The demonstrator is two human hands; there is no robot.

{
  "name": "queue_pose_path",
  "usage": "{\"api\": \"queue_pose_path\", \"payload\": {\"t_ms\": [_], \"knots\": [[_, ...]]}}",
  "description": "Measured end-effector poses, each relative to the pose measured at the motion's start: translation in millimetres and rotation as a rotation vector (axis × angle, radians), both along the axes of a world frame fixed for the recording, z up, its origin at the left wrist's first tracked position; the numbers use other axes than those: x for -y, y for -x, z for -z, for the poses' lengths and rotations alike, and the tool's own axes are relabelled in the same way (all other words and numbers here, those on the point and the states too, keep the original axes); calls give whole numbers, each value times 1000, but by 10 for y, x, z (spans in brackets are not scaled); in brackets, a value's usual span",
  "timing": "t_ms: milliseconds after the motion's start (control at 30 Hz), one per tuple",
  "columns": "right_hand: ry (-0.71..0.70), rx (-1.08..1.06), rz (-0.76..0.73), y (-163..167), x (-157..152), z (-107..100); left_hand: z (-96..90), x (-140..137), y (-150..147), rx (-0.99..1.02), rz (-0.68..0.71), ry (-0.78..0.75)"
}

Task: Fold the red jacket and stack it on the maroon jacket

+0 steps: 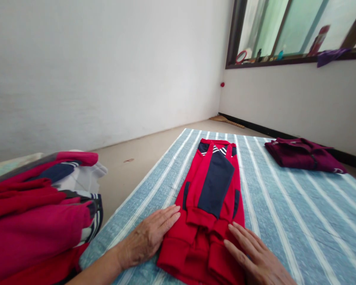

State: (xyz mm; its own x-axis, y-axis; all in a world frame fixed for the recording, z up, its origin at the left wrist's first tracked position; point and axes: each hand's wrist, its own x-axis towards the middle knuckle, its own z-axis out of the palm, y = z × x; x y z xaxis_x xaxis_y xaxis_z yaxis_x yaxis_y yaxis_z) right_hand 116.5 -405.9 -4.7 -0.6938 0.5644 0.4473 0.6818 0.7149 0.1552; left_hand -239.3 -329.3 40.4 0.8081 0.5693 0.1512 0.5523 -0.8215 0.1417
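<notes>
A red and navy jacket (pixel 216 186) with white stripes near its collar lies lengthwise on the striped blue cloth (pixel 264 202). Its sides and sleeves are folded inward, and the cuffs and hem are toward me. My left hand (pixel 150 235) rests at the jacket's left edge, fingers stretched out over the red fabric. On the lower right side, my right hand (pixel 250 253) touches the jacket with its fingers extended and slightly spread. Neither hand grips the fabric.
A heap of red, pink and navy clothes (pixel 38 221) is at the left. A folded maroon garment (pixel 305 155) lies at the right on the cloth. Beyond are a white wall (pixel 106 71), a brush-like thing (pixel 227 120) on the floor, and a window (pixel 296 29) with small items on its sill.
</notes>
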Motion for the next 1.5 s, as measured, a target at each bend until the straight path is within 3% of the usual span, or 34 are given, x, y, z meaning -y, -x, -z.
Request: {"api": "queue_pose_path", "payload": {"t_ms": [100,233,367,567,800,967,1100,1333,1500], "knots": [[-12,-43,33,-29,-10,89,-26,-16,19,-10,17,25],[48,-43,21,-57,12,14,-25,-68,34,-23,50,14],[110,-76,15,-55,12,-88,42,-174,27,-3,96,-67],[106,-108,-78,-24,-41,-85,99,-298,-46,46,193,-193],[112,-179,-59,-5,-49,-116,29,-406,-102,26,268,-106],[101,-194,-77,-16,-67,11,-2,-467,-116,-14,305,-28],[104,-198,-39,-23,-82,80,-5,-473,-171,34,340,-40],[80,-218,-36,16,-187,-7,49,-522,-245,94,397,-86],[195,-247,-74,65,-329,-45,-45,-552,-266,43,414,-39]]}}
